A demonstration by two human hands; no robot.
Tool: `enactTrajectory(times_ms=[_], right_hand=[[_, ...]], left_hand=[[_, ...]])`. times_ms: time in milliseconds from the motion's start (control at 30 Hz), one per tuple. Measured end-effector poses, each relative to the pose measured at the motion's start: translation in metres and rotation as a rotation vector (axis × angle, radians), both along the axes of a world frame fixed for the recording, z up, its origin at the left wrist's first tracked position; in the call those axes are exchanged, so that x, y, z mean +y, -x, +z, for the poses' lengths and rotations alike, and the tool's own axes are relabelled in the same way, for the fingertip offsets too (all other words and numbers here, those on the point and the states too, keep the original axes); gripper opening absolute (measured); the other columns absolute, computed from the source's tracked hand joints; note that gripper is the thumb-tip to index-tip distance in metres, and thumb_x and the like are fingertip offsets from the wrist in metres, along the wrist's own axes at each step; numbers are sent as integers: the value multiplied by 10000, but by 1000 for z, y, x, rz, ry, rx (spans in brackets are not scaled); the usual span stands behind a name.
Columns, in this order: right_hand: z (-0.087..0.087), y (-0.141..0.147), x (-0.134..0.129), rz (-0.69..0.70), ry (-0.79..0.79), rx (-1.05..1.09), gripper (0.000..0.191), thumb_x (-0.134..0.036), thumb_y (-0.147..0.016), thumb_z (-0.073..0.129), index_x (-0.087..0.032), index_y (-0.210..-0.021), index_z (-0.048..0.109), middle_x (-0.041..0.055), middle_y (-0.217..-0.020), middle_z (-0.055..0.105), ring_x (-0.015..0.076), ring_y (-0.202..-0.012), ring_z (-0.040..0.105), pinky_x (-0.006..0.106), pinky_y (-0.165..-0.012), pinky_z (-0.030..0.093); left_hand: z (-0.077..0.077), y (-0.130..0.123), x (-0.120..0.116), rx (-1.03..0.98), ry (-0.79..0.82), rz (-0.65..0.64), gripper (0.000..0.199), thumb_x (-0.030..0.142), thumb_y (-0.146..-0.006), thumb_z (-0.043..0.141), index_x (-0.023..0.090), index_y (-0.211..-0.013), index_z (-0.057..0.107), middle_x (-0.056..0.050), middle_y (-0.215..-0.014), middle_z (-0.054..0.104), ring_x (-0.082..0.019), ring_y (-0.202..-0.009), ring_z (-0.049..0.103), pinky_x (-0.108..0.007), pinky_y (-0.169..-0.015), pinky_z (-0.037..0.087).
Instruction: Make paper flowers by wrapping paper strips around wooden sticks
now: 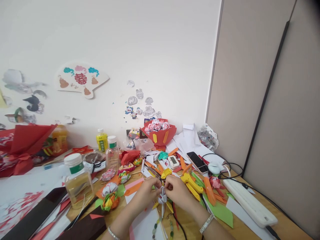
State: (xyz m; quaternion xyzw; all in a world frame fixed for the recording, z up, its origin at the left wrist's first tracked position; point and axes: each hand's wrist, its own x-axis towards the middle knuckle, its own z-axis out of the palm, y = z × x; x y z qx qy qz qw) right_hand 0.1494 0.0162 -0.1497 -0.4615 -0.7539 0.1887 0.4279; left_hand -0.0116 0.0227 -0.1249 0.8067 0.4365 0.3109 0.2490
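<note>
"Fingers of the left hand (147,191): what have they got?"

"They pinch a folded white paper piece (162,197) on its left side, near its top; the right hand (177,189) pinches it from the other side, fingertips close together; most of the piece lies just below them; yellow paper tips (169,207) show to either side underneath, though I can't tell if they're joined to it."

"And around the hands?"

"A yellow folded piece (166,173) lies just beyond the fingertips; a yellow tool (192,183) is beside the right hand; multicoloured paper flowers (110,201) sit left of the left arm."

"Farther out?"

"A white timer (173,162) and a dark phone (197,162) lie toward the worktop's (192,224) far edge; a red paper bouquet (160,137) stands near that edge; a long white device (250,202) lies along the right edge."
</note>
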Motion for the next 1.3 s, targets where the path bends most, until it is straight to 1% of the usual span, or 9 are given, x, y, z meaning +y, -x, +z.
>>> enactTrajectory(times_ms=[100,267,400,633,733,800,933,1100,1300], right_hand=[[-5,-2,5,67,129,121,126,-62,-646,516,-188,-657,521,-36,-647,545,117,-619,518,204,-548,371],[-13,-8,13,237,311,247,193,-66,-583,597,-173,-741,566,-29,-696,594,132,-660,567,221,-587,425],[-12,-7,11,205,347,222,183,-57,-555,598,-170,-698,578,-44,-628,561,107,-598,524,190,-526,384],[-2,-7,3,167,324,136,132,-65,-570,567,-167,-650,592,-49,-557,535,92,-530,486,175,-466,322],[-3,-7,3,141,296,117,139,-90,-585,586,-173,-689,624,-30,-596,573,111,-564,520,186,-482,355],[-4,-6,3,137,282,104,166,-81,-593,574,-177,-711,641,-19,-622,598,122,-587,543,195,-497,378],[-4,-4,1,185,271,93,169,-66,-605,563,-179,-691,653,-7,-678,629,137,-644,580,205,-547,417],[8,-9,-4,189,179,-49,138,-75,-620,605,-183,-671,675,-7,-693,635,128,-654,575,203,-578,413],[26,-12,-11,288,91,-171,211,-40,-658,576,-201,-706,703,-2,-722,667,131,-707,594,211,-660,430]], left_hand=[[1,0,1,-19,77,5,70,148,-627,544,186,-679,570,3,-728,607,-161,-728,542,-239,-664,407],[-5,-3,0,-30,74,-27,74,155,-615,539,178,-671,581,14,-691,616,-140,-674,544,-213,-611,399],[-10,-6,0,-24,40,-12,109,123,-586,522,176,-667,571,20,-670,601,-129,-644,526,-202,-576,382],[-8,-3,1,-55,130,-71,71,132,-603,545,175,-660,547,42,-614,563,-105,-588,515,-187,-533,371],[2,5,-2,-179,379,-157,234,207,-641,576,192,-871,535,45,-674,598,-118,-618,557,-205,-566,415],[9,9,-5,-247,479,-167,237,294,-714,531,202,-932,538,39,-709,604,-124,-676,565,-221,-626,428],[7,10,-4,-175,454,-188,266,426,-729,521,170,-672,565,44,-605,520,-103,-584,477,-205,-556,371],[-9,5,8,-142,389,-103,318,471,-682,537,161,-612,516,66,-538,428,-84,-511,380,-197,-483,295],[-13,5,13,-138,368,-71,324,471,-672,527,152,-618,541,46,-551,480,-103,-539,426,-210,-508,319]])
